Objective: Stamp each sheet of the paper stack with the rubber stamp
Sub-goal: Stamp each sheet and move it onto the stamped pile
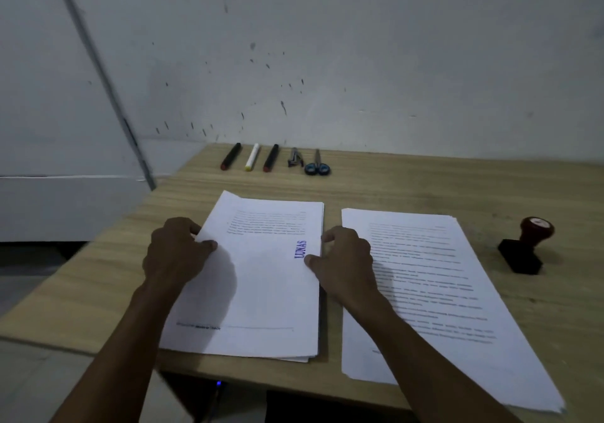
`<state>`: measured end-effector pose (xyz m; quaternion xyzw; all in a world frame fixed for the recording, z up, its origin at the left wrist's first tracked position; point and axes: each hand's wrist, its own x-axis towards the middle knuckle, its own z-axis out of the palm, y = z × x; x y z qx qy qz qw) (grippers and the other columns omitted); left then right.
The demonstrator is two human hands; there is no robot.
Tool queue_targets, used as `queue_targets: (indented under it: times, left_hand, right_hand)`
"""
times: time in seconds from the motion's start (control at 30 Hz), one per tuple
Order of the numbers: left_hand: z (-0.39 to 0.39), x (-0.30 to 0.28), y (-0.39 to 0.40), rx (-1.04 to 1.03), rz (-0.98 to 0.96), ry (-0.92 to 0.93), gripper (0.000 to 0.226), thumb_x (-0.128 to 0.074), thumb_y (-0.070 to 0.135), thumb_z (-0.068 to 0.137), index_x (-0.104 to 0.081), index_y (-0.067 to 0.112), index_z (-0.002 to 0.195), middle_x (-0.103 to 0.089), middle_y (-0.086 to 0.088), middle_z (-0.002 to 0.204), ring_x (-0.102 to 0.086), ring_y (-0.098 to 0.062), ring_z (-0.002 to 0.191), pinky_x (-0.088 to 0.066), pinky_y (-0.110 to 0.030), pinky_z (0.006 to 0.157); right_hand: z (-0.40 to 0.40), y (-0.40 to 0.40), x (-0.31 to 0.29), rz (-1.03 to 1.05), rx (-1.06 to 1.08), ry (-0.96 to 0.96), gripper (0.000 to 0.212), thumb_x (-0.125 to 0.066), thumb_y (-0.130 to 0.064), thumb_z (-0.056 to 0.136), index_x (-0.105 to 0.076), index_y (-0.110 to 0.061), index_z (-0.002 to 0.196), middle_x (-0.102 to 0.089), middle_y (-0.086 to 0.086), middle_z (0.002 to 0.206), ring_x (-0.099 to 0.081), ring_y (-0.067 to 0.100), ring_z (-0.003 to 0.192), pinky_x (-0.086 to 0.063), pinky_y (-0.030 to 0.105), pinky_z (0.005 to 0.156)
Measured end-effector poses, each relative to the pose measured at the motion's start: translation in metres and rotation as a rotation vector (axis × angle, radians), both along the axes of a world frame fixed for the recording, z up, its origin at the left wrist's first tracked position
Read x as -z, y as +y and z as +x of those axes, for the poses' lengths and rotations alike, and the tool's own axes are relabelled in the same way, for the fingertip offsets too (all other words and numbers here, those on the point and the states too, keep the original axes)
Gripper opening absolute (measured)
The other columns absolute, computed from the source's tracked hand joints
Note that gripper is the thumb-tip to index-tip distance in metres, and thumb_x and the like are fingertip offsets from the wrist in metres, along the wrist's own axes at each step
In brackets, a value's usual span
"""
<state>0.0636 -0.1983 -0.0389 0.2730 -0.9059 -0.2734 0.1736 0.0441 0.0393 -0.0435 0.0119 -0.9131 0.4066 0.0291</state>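
Seen from the head camera, looking down: two piles of printed paper lie side by side on a wooden surface (392,180). The pile nearer the left edge (261,292) carries a blue "LUNAS" stamp mark (301,249) on its top sheet, close to that sheet's right side. The left hand (176,252) is curled around the pile's left side, thumb on top of the sheet and fingers tucked at the edge. The right hand (343,259) is pressed against the pile's right side, thumb on the paper just below the mark and fingers bent. The pile seems to be getting squared up. For this to go well, both sides would best be pushed in evenly, with the thumb kept off the mark in case the ink is wet.

The second pile (441,292) lies just to the right, its top sheet showing no mark. The rubber stamp (526,246) is tipped on its side near the right edge, untouched by either hand.

Along the far edge, three markers (251,157), a small metal tool (295,157) and blue-handled scissors (317,164) are lined up. Behind them a pale wall (359,63) flecked with dark spots is seen, and the room is dim.
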Motion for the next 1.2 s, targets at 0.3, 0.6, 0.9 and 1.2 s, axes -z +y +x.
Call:
queue_targets:
  times: [0.3,0.6,0.9,1.2]
  left_hand:
    - [0.001,0.008,0.004,-0.028,-0.033,0.017,0.047,-0.070,0.031,0.082,-0.059,0.012,0.123,-0.058,-0.015,0.127,-0.051,-0.035,0.120,-0.044,-0.046,0.095]
    - [-0.005,0.008,0.013,0.006,-0.014,0.047,0.038,-0.063,0.029,0.088,-0.057,0.007,0.118,-0.062,-0.015,0.116,-0.053,-0.035,0.114,-0.044,-0.042,0.088]
    - [-0.004,0.001,0.052,0.062,-0.129,0.183,0.045,-0.069,0.026,0.083,-0.058,0.008,0.123,-0.055,-0.022,0.119,-0.049,-0.041,0.114,-0.041,-0.050,0.093]
    - [-0.020,-0.003,0.156,0.539,-0.070,0.416,0.029,-0.069,0.022,0.084,-0.065,0.014,0.112,-0.060,-0.004,0.116,-0.061,-0.019,0.099,-0.049,-0.031,0.081]
  right_hand:
    - [0.008,-0.005,0.002,0.179,-0.014,0.043,0.044,-0.071,-0.044,0.083,-0.054,-0.023,0.118,-0.059,0.002,0.116,-0.057,0.024,0.108,-0.036,0.029,0.075]
    - [0.012,-0.006,0.000,0.197,-0.059,0.083,0.040,-0.068,-0.044,0.084,-0.051,-0.026,0.117,-0.062,-0.004,0.108,-0.057,0.021,0.104,-0.034,0.030,0.070]
    - [0.019,0.024,-0.013,0.125,-0.086,0.157,0.048,-0.071,-0.042,0.083,-0.056,-0.028,0.127,-0.063,-0.007,0.119,-0.056,0.017,0.111,-0.046,0.033,0.084]
    - [0.016,0.109,-0.013,0.175,0.138,0.329,0.025,-0.070,-0.033,0.084,-0.066,-0.026,0.108,-0.068,-0.009,0.099,-0.062,0.015,0.093,-0.045,0.029,0.072]
